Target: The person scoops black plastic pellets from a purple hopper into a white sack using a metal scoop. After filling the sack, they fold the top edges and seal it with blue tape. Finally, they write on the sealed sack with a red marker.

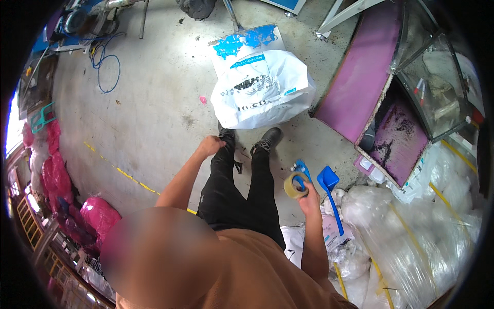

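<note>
My right hand (309, 199) grips a tape dispenser (302, 170) with a blue frame and a wide tan tape roll on it, held out beside my right leg. My left hand (210, 147) hangs in front of my left knee with its fingers curled in; nothing shows in it. A bulging white sack (267, 92) with blue and black print stands just beyond my shoes. Under its far side lies a flat platform (275, 37) with peeling blue paint and a post behind. A long-handled blue scoop (328, 180) is to the right of the dispenser.
A purple-lined metal chute (368, 67) stands at the right. Below it are piled clear plastic bags (411, 226) with yellow straps. Pink bags (100, 215) line the left side. A blue hose (105, 67) loops over the floor at the far left.
</note>
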### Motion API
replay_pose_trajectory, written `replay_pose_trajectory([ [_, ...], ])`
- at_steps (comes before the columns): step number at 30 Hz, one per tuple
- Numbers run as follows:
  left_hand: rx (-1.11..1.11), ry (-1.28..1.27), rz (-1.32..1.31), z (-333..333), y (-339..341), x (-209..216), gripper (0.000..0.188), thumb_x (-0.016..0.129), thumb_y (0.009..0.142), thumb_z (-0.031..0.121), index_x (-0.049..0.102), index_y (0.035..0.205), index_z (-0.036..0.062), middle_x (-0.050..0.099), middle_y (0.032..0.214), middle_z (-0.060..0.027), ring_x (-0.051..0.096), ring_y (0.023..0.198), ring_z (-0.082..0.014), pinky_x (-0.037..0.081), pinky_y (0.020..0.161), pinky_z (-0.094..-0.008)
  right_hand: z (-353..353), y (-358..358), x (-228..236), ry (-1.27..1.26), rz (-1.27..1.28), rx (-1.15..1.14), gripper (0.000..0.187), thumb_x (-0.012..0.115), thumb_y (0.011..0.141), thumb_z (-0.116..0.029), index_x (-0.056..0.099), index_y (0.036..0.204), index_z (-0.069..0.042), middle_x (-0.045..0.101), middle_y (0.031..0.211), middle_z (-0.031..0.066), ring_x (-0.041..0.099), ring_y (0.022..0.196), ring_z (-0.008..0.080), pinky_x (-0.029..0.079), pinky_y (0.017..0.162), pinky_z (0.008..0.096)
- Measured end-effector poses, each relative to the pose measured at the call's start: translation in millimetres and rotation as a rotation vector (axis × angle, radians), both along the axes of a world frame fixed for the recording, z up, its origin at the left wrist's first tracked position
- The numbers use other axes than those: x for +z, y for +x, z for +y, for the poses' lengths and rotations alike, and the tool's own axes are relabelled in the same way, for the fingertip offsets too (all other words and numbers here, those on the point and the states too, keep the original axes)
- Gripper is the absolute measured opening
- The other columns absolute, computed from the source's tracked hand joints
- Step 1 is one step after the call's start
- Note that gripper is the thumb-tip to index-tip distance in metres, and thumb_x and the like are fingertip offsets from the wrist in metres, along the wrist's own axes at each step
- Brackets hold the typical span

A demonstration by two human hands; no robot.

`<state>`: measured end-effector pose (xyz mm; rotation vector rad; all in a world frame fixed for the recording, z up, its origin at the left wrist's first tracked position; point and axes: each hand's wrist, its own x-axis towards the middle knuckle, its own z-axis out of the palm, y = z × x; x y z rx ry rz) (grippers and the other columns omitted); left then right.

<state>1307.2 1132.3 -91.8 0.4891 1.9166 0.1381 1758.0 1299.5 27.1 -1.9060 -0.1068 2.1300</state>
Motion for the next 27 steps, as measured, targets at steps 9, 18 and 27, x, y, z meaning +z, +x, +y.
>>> replay_pose_trajectory([
  [9,0.458,0.321,-0.647,111.3,38.8,205.5,0.035,0.06,0.102,0.033,0.07,0.117,0.0028,0.074,0.099,-0.008,0.07,0.086,-0.0169,0.055,0.083,-0.0323,30.3,-136.8,96.6,-0.109,0.419,-0.121,0.034,0.062,0.097,-0.017,0.061,0.128,-0.003,0.068,0.123,0.0096,0.065,0.114,0.024,0.053,0.097,0.0424],
  [18,0.666,0.113,-0.851,144.2,-9.5,225.5,0.049,0.064,0.098,0.046,0.068,0.118,0.0008,0.073,0.099,-0.0116,0.072,0.081,-0.0223,0.056,0.077,-0.0335,32.5,-208.2,164.5,0.794,0.06,0.834,0.065,0.067,0.091,-0.004,0.047,0.152,-0.011,0.065,0.107,0.0108,0.066,0.087,0.0232,0.055,0.076,0.0369],
  [27,0.11,0.514,-0.148,207.6,-118.7,147.0,0.014,0.068,0.086,0.005,0.078,0.095,0.0023,0.075,0.079,-0.0067,0.069,0.072,-0.0121,0.056,0.069,-0.0297,23.8,-248.2,173.3,1.344,-0.408,1.305,0.067,0.075,0.085,-0.007,0.055,0.147,-0.02,0.053,0.091,0.0145,0.059,0.076,0.0302,0.051,0.068,0.0405],
])
